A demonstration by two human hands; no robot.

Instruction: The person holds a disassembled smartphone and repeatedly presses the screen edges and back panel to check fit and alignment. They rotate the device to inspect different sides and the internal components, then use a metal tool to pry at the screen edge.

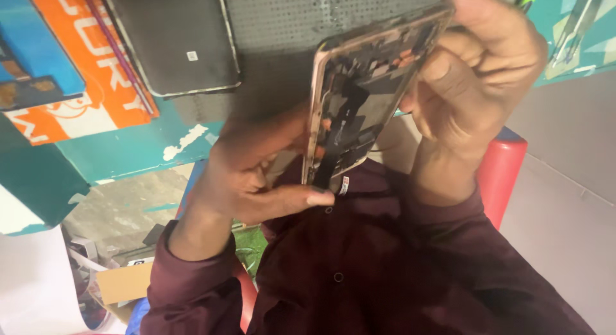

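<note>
Both hands, left hand (256, 175) and right hand (475, 78), pinch an opened phone (359, 91), its circuitry bare; an orange-and-blue box (77, 72) sits upper left.

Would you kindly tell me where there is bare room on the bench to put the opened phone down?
Bare dark mat lies between the black tablet and the opened phone. Left of the tablet, an orange box crowds the bench; tweezers lie at the right edge.

teal bench (138, 152), paint chipped. dark tablet (176, 40) lies on it beside an orange printed sheet (96, 85). grey perforated mat (282, 14) adjacent. red stool (504, 175). cardboard box (125, 282) on floor.
</note>
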